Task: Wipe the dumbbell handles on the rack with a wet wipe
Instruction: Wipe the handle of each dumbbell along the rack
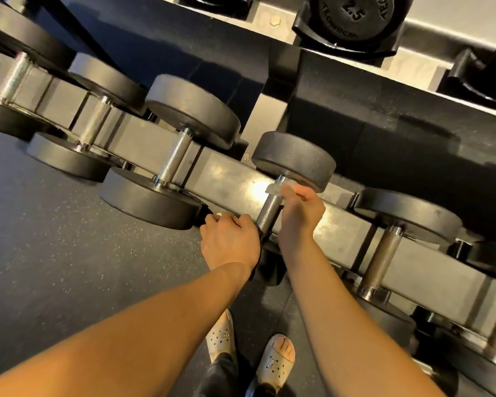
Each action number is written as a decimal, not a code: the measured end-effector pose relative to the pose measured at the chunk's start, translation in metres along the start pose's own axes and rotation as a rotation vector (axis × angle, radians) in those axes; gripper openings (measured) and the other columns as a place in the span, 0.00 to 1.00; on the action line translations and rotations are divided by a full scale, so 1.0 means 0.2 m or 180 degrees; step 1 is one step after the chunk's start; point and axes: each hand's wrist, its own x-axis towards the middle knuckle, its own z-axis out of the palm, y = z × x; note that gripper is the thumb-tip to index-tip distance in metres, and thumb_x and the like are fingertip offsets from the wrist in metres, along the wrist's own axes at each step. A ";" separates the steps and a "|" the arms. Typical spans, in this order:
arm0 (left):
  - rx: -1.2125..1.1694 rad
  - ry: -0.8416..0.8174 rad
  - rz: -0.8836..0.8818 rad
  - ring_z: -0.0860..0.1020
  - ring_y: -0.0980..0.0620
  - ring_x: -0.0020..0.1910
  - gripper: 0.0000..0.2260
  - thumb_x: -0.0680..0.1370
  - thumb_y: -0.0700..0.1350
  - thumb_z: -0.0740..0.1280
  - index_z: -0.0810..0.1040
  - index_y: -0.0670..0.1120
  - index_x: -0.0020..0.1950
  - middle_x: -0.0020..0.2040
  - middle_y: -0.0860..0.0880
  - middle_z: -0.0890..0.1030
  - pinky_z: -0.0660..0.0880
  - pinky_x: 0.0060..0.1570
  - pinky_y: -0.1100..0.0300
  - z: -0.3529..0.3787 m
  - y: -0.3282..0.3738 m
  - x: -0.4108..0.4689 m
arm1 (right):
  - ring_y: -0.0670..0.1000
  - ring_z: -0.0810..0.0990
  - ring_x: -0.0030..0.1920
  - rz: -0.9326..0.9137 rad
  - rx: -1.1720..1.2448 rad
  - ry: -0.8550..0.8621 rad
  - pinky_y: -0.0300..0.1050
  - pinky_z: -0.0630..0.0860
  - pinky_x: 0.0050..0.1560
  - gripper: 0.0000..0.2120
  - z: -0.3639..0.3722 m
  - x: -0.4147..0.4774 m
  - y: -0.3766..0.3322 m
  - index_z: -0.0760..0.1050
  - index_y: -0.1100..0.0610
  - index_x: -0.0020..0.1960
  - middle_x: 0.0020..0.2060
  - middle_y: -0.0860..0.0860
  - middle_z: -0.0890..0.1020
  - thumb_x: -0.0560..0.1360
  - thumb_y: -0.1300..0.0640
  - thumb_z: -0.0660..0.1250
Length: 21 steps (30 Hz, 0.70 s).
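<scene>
Head view: a dark grey speckled rubber floor (69, 253) runs under a grey metal rack (232, 179) lined with black round-headed dumbbells (192, 110). The right hand (301, 213) has its grip pinched on a pale translucent wet wipe (277, 188), pressed to the far end of a knurled steel dumbbell handle (268, 209) just below the black far head (295, 160). The left hand (229, 239) curls its grip over the near head (269, 269), largely hidden beneath it. Pale clogs (278, 356) stand on the floor. An upper shelf (441, 35) carries a dumbbell marked 2.5 (352, 12).
</scene>
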 end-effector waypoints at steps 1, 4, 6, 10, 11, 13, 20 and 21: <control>-0.0012 -0.0002 -0.0002 0.73 0.44 0.53 0.15 0.81 0.53 0.57 0.80 0.47 0.47 0.54 0.46 0.74 0.75 0.56 0.43 0.00 0.00 0.00 | 0.40 0.81 0.32 0.0038 0.0101 0.0051 0.32 0.76 0.33 0.02 0.02 0.01 0.00 0.81 0.63 0.45 0.37 0.51 0.82 0.76 0.68 0.72; -0.0110 -0.0025 -0.0047 0.71 0.45 0.53 0.14 0.81 0.51 0.58 0.77 0.47 0.42 0.52 0.46 0.73 0.73 0.54 0.45 -0.01 0.00 0.00 | 0.44 0.84 0.36 0.0427 0.0476 0.0030 0.33 0.77 0.34 0.03 0.05 0.04 -0.01 0.81 0.61 0.46 0.39 0.51 0.84 0.76 0.67 0.72; -0.0133 -0.0053 -0.0065 0.71 0.44 0.54 0.14 0.81 0.51 0.58 0.76 0.47 0.41 0.53 0.46 0.73 0.72 0.54 0.46 -0.02 0.01 -0.01 | 0.47 0.85 0.41 0.0366 0.0303 -0.0160 0.36 0.80 0.39 0.04 0.02 0.04 0.01 0.82 0.62 0.51 0.43 0.53 0.86 0.76 0.64 0.73; -0.0073 -0.0075 -0.0076 0.72 0.42 0.56 0.14 0.81 0.51 0.57 0.75 0.47 0.41 0.55 0.44 0.74 0.72 0.55 0.46 -0.03 0.02 -0.02 | 0.49 0.80 0.41 -0.0151 -0.0733 -0.0294 0.41 0.78 0.41 0.03 -0.04 -0.03 0.04 0.79 0.60 0.45 0.40 0.52 0.82 0.75 0.63 0.73; -0.0067 -0.0059 -0.0071 0.72 0.42 0.56 0.14 0.81 0.52 0.57 0.76 0.46 0.42 0.56 0.43 0.74 0.72 0.54 0.46 -0.03 0.02 -0.02 | 0.48 0.78 0.39 -0.0394 -0.1010 -0.0327 0.38 0.76 0.39 0.06 -0.05 -0.05 0.05 0.78 0.58 0.42 0.39 0.50 0.80 0.75 0.63 0.73; -0.0055 -0.0027 -0.0052 0.73 0.42 0.56 0.15 0.81 0.52 0.57 0.77 0.45 0.43 0.56 0.43 0.74 0.71 0.54 0.46 -0.02 0.02 -0.01 | 0.48 0.77 0.38 -0.0730 -0.1611 -0.0451 0.37 0.72 0.35 0.08 -0.08 -0.11 0.08 0.76 0.58 0.39 0.37 0.49 0.79 0.75 0.64 0.72; -0.0045 0.0032 -0.0043 0.74 0.40 0.54 0.17 0.82 0.52 0.55 0.79 0.45 0.44 0.54 0.43 0.74 0.72 0.55 0.44 -0.03 0.02 -0.02 | 0.44 0.77 0.37 -0.0924 -0.2029 -0.0508 0.37 0.72 0.36 0.09 -0.10 -0.10 0.04 0.76 0.57 0.39 0.36 0.49 0.79 0.77 0.63 0.70; -0.0026 0.0039 -0.0043 0.73 0.40 0.55 0.17 0.82 0.52 0.55 0.78 0.45 0.44 0.54 0.43 0.74 0.72 0.56 0.44 -0.02 0.02 -0.02 | 0.46 0.78 0.39 -0.0956 -0.1951 -0.0390 0.38 0.73 0.37 0.08 -0.07 -0.08 0.01 0.76 0.57 0.40 0.37 0.50 0.80 0.77 0.62 0.70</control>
